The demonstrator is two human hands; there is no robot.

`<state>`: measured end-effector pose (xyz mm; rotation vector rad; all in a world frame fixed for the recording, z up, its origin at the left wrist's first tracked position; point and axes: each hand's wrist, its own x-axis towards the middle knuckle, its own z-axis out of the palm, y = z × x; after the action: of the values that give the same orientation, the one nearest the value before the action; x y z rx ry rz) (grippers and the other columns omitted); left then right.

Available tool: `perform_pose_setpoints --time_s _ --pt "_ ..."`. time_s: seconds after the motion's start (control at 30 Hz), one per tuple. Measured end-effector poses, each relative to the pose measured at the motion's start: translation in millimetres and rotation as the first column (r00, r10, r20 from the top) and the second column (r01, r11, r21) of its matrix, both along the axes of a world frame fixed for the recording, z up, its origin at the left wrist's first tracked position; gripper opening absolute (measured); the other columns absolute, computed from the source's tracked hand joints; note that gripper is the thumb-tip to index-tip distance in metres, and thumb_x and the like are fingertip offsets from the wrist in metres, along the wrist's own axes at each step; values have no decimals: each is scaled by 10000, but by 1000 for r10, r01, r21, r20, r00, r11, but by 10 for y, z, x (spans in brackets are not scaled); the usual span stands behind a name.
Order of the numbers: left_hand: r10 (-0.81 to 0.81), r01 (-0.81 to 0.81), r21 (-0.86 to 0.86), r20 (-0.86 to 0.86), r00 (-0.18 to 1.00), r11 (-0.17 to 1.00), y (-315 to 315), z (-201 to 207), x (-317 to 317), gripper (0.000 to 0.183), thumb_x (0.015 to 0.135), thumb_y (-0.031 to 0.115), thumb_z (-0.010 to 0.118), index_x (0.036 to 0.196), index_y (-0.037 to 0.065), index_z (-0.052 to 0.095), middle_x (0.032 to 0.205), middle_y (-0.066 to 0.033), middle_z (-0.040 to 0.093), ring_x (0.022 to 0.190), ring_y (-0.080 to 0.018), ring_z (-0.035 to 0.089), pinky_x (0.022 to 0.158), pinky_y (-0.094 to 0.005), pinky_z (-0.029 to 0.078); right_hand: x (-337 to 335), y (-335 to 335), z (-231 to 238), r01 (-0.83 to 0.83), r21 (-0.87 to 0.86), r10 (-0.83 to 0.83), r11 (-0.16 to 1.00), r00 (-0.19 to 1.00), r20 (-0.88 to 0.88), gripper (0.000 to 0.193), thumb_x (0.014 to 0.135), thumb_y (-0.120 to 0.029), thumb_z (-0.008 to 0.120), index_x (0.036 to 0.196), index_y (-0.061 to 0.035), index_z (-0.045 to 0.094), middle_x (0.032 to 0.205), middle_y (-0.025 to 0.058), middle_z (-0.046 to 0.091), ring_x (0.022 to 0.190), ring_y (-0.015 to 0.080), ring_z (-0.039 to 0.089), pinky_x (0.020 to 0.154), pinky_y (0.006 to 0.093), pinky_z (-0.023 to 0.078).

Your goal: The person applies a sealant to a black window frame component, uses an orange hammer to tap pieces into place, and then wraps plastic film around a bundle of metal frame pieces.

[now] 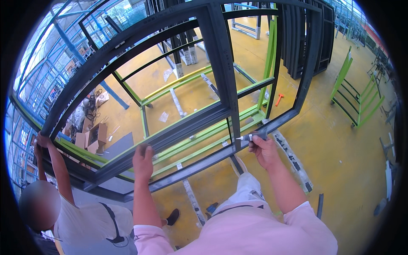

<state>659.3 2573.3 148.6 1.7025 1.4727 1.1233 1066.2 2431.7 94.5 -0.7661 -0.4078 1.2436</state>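
A large dark grey window frame with crossbars leans upright in front of me. My right hand is closed around a small dark bottle with a pale, pointed nozzle. The nozzle points left and is close to the foot of the frame's upright bar; I cannot tell whether it touches. My left hand is raised before the lower rail with its fingers curled in. What it holds, if anything, is hidden.
At the left a co-worker grips the frame's corner with raised hands. Green racks stand behind the frame, and a green trolley is at right. An orange hammer, wrapped bars and cardboard boxes lie on the yellow floor.
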Motion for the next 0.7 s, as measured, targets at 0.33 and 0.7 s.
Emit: perform_pose_setpoints --time_s 0.33,0.7 --pt "208 -22 726 -167 964 687 1595 2297 328 136 1023 144 549 1039 25 614 954 -43 651 932 -109 603 887 -257 456 90 2284 1048 308 434 -402 847 905 142 330 914 -107 711 1178 51 594 881 108 684 720 134 648 615 268 548" --pt "720 -273 899 -64 691 342 3090 2749 936 421 1031 410 430 1069 77 685 1024 -76 731 994 -220 660 951 -358 450 18 4319 1735 532 743 -827 406 560 51 318 860 -140 790 1071 44 639 859 122 736 735 134 709 657 235 555"
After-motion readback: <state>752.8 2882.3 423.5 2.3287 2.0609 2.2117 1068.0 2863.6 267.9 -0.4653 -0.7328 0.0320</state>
